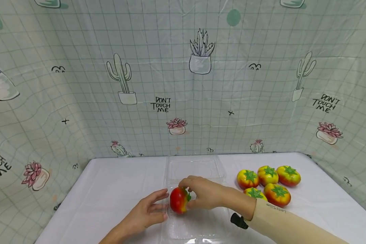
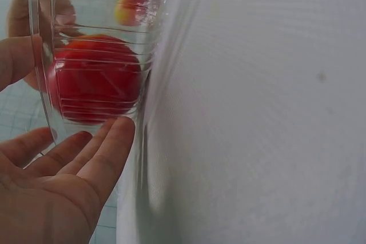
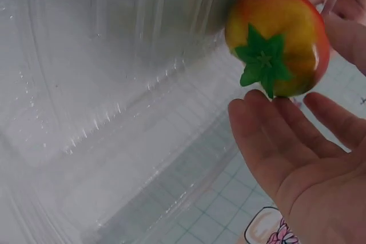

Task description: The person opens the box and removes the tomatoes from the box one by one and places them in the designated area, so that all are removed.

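Observation:
A red tomato [image 1: 178, 200] with a yellow shoulder and a green star-shaped calyx lies on its side at the left end of a clear plastic box [image 1: 198, 223]. My right hand [image 1: 204, 192] holds it from the calyx side, fingers at its far edge and thumb at its near edge. In the right wrist view the fingertips [image 3: 255, 98] meet the tomato [image 3: 297, 44] beside the calyx. Outside the box's left wall is my left hand [image 1: 147, 211], fingers extended. The left wrist view shows its fingers [image 2: 108, 155] right at the wall, with the tomato [image 2: 100, 81] seen through the plastic.
Several more tomatoes [image 1: 267, 175], yellow and red with green tops, stand grouped right of the box, beyond my right forearm. The box's lid [image 1: 193, 169] lies folded back toward a patterned cloth backdrop [image 1: 183, 84]. A white cloth covers the table [image 1: 116, 183].

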`<state>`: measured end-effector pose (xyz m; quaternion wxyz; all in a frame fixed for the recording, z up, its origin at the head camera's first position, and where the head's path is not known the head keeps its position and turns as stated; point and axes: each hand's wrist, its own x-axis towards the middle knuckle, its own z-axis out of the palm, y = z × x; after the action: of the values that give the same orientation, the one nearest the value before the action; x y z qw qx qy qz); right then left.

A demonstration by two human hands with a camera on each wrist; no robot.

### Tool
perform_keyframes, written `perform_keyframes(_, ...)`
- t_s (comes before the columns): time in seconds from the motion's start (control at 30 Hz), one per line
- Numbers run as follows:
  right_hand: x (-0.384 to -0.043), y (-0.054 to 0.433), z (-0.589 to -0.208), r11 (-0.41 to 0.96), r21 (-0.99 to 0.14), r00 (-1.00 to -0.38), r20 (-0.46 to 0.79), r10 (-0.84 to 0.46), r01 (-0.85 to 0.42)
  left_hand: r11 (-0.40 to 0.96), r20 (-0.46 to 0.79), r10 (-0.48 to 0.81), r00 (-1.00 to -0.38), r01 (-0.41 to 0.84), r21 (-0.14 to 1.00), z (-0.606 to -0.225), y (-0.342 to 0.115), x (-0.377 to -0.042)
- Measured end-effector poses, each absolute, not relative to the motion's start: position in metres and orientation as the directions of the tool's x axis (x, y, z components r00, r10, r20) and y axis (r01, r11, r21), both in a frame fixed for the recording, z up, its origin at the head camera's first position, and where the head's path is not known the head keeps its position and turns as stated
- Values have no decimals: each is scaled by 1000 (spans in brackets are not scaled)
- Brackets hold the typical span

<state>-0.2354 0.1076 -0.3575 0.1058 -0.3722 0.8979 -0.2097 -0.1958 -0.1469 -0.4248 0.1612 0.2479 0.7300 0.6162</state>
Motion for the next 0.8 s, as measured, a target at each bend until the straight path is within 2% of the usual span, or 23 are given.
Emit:
perform_keyframes(0.33, -239, 97, -366, 625, -464, -712, 19, -702, -628, 120, 56, 558, -828, 147, 982, -424, -147, -195)
perform_keyframes(0.57, -239, 95, -368, 615, -544, -721, -27, -692, -570, 123, 45, 557, -830, 136, 983, -423, -146, -195)
perform_keyframes(0.8, -239, 94, -370, 581, -600, -695, -55, -716, -551, 128, 50, 557, -829, 144, 981, -423, -147, -195)
